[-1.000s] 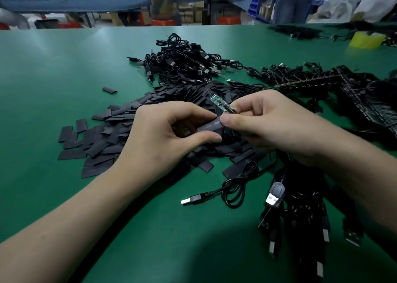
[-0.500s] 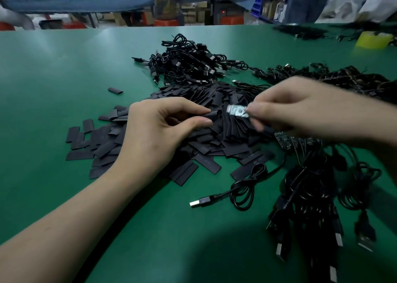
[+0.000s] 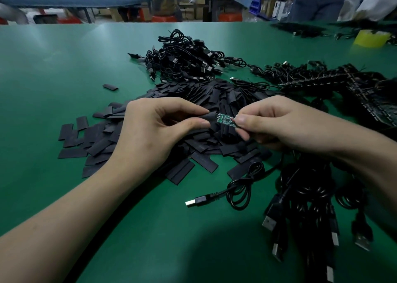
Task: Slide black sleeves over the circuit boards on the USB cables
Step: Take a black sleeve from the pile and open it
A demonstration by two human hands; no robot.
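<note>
The right hand (image 3: pixel 279 123), grip pinching the small green circuit board (image 3: pixel 224 118), has reached the flat black sleeve (image 3: pixel 207 116) pinched by the left hand (image 3: pixel 154 130); insertion looks ready.

Thumb and forefinger of the left hand (image 3: pixel 150 130) cover most of the black sleeve (image 3: pixel 210 117). Whether the tip of the circuit board (image 3: pixel 224 119) sits inside its mouth cannot be told. The right hand (image 3: pixel 279 123) hides the board's wired end. At the near right corner of the surface (image 3: pixel 64 67), the bundle of USB cables (image 3: pixel 311 196) is cut off by the bottom edge.
</note>
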